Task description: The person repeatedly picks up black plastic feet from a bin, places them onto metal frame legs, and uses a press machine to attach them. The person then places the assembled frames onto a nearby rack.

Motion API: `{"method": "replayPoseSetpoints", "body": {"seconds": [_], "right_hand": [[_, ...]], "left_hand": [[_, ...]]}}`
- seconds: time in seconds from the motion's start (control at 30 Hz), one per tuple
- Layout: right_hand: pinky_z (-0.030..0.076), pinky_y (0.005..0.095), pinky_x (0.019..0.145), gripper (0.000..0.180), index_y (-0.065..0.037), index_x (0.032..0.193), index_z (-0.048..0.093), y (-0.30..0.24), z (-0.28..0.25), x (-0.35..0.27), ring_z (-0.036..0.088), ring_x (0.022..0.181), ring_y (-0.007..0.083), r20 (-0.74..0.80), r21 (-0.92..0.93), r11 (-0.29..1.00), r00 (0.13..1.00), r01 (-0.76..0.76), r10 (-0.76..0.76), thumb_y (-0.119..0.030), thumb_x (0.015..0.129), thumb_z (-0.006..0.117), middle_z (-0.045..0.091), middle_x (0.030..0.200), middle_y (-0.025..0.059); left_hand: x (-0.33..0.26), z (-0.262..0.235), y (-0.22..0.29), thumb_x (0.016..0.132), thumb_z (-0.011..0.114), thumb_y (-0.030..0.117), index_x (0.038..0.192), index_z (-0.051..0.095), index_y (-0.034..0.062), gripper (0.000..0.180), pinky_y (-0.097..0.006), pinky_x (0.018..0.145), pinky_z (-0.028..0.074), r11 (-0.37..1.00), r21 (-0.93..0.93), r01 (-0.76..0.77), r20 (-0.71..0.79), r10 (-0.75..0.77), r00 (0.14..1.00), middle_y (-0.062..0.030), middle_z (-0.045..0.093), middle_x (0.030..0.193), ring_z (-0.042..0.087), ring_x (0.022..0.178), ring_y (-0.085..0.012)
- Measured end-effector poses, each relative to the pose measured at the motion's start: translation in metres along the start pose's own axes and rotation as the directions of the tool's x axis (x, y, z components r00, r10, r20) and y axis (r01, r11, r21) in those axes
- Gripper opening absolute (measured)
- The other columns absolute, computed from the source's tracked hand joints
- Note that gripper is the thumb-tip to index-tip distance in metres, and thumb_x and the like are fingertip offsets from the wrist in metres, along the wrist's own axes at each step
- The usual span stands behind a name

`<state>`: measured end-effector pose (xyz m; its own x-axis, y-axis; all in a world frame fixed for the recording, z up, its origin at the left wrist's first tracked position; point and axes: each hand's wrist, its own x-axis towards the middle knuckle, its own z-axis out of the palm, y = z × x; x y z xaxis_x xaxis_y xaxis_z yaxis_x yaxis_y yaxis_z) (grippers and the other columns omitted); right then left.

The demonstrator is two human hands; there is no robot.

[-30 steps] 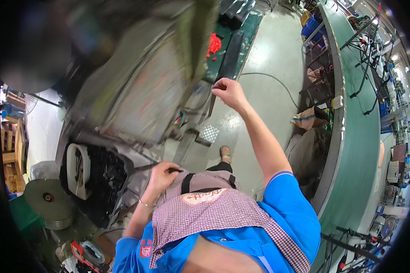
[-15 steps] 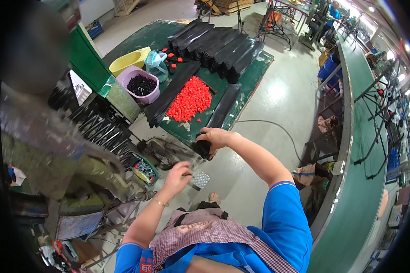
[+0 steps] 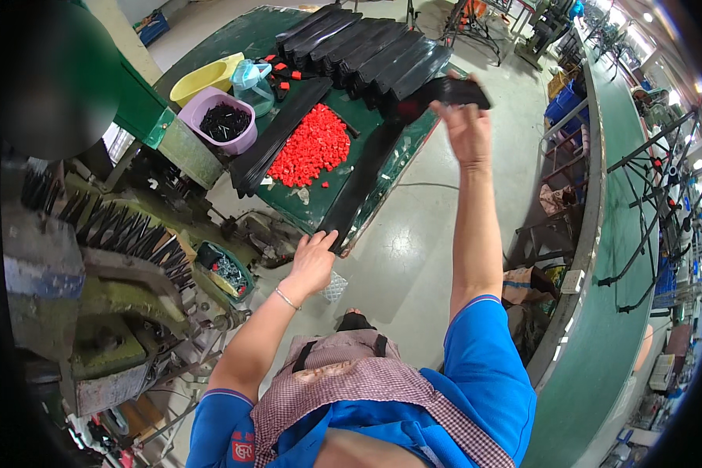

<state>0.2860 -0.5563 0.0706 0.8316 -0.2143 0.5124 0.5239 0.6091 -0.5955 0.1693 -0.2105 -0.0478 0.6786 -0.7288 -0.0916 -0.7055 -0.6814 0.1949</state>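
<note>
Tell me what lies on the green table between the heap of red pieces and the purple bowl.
In the head view, long black strips lie slantwise between the red pieces and the purple bowl.

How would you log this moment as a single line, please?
left hand: grips near end of long black strip | right hand: holds far end | below: green table, red pieces

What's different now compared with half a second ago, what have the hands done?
The right hand has risen from the table's near edge and reached out, lifting one end of a long black strip. The left hand has moved up to grip the strip's near end by the green table. The red pieces, purple tub and yellow basin stayed put.
</note>
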Motion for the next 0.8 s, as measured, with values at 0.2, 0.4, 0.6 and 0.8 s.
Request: {"method": "replayPoseSetpoints", "body": {"seconds": [0.2,0.4,0.6,0.8], "right_hand": [[0.049,0.0335,0.094,0.065,-0.001,0.127,0.047,-0.062,0.097,-0.009,0.055,0.117,0.0226,0.289,-0.58,0.74,0.935,0.341,-0.204,-0.015,0.073,0.08,0.055,0.129,0.0164],[0.046,0.0279,0.081,0.063,-0.001,0.114,0.047,-0.012,0.166,-0.11,0.056,0.088,0.0145,0.272,-0.747,0.641,0.961,0.174,0.056,-0.012,0.066,0.086,0.057,0.093,0.0049],[0.048,0.0306,0.08,0.027,-0.004,0.109,0.057,0.082,0.183,-0.245,0.061,0.089,0.0193,0.194,-0.88,0.462,0.805,-0.11,0.56,-0.012,0.085,0.066,0.062,0.095,0.0101],[0.048,0.0308,0.076,0.022,-0.004,0.106,0.055,0.105,0.23,-0.323,0.06,0.083,0.0198,0.222,-0.855,0.439,0.572,-0.274,0.789,-0.008,0.086,0.063,0.062,0.091,0.0113]], "left_hand": [[-0.012,0.01,-0.008,0.069,0.063,0.008,0.077,0.071,0.0052,0.012,-0.047,0.099,0.039,0.995,-0.102,-0.016,-0.152,0.001,0.988,-0.0125,0.051,0.133,0.045,0.122,-0.0318],[-0.113,0.013,0.018,0.076,0.065,0.003,0.09,0.066,0.0014,0.014,-0.033,0.065,0.051,0.595,-0.803,-0.029,-0.243,-0.282,0.928,-0.0093,0.065,0.082,0.063,0.073,-0.0216],[-0.25,-0.004,0.026,0.087,0.06,0.0,0.103,0.063,0.0004,0.016,-0.023,0.048,0.048,-0.093,-0.995,0.036,0.085,-0.6,0.796,-0.0057,0.064,0.078,0.062,0.062,-0.011],[-0.281,-0.054,-0.007,0.09,0.061,0.009,0.097,0.061,-0.0055,0.016,-0.027,0.047,0.048,-0.027,-0.956,-0.291,-0.096,-0.911,0.401,-0.0099,0.063,0.075,0.062,0.058,-0.0167]]}}
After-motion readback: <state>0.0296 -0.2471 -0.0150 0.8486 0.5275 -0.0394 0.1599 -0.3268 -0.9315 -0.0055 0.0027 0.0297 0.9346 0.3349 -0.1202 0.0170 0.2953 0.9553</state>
